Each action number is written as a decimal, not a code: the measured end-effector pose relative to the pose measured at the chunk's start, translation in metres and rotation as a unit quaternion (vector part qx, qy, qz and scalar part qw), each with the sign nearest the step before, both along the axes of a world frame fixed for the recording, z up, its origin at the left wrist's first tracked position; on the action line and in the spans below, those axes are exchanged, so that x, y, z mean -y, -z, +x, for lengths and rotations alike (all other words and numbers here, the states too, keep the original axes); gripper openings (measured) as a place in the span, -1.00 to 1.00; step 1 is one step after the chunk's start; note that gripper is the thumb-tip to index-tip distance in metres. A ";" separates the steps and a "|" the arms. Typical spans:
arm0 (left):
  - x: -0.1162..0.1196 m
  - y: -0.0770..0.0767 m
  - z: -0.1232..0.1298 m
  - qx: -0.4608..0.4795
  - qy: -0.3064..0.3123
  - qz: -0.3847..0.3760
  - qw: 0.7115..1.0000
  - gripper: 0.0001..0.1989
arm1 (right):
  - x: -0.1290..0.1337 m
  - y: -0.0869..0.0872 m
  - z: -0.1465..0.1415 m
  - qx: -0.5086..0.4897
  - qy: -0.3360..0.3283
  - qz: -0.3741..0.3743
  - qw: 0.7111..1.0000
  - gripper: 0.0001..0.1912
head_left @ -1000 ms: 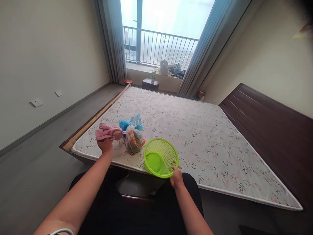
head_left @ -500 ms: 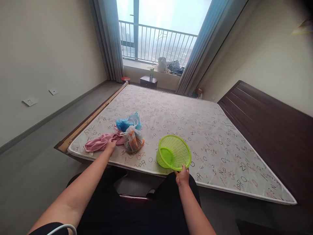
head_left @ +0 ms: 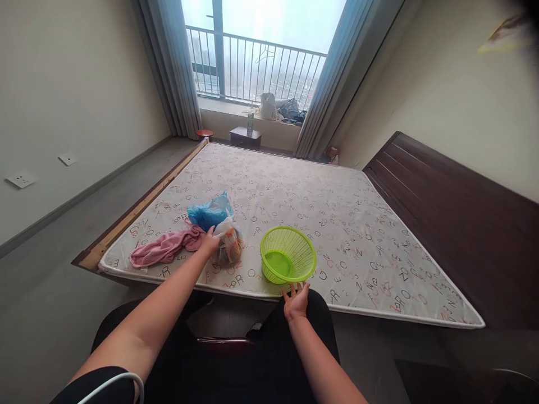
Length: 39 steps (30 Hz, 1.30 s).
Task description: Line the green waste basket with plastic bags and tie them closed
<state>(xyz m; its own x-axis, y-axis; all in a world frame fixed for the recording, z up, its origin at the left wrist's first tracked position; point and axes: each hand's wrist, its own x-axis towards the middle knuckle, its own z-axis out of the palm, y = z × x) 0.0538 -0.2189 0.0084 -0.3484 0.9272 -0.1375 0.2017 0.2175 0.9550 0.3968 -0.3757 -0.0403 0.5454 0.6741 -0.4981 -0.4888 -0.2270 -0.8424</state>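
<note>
My left hand (head_left: 209, 242) is at the neck of a white plastic bag (head_left: 230, 247) with orange print, its fingers closing on the gathered top. What fills the bag is hard to make out. Behind it lies a blue plastic bag (head_left: 208, 214), and to the left a crumpled pink cloth (head_left: 162, 248). A lime green plastic basket (head_left: 280, 262) rests upright on the mattress (head_left: 337, 224); nothing shows inside it. Just below its near rim is my right hand (head_left: 296, 303), open, fingers spread and holding nothing.
A wooden bed frame edge (head_left: 138, 203) runs along the left, and a dark headboard (head_left: 446, 196) stands on the right. At the far end are a small dark bedside table (head_left: 245, 137) with a bottle (head_left: 250, 123), and bags (head_left: 269, 106) on the windowsill.
My left hand has left the pink cloth and moved right onto the white bag. My right hand has let go of the basket's rim. The whole view has shifted slightly.
</note>
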 end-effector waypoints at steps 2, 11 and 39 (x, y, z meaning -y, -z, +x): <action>0.006 0.004 0.010 0.002 0.009 -0.033 0.999 -0.47 | 0.018 0.010 -0.019 0.004 0.001 -0.021 1.000 -0.36; 0.101 0.030 0.036 -0.061 0.264 -0.064 0.960 -0.42 | 0.041 0.010 -0.093 0.233 -0.283 0.155 0.917 -0.46; 0.152 -0.018 0.018 -0.336 0.211 0.018 0.918 -0.75 | 0.004 -0.020 -0.063 0.364 -0.218 0.152 0.893 -0.58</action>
<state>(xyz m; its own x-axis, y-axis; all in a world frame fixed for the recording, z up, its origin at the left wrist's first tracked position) 0.0723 -0.3711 0.0265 0.0471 0.9988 0.0112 0.8069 -0.0446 0.5890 0.3341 -0.3795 -0.0204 0.3033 0.9449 0.1231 0.2925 0.0306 -0.9558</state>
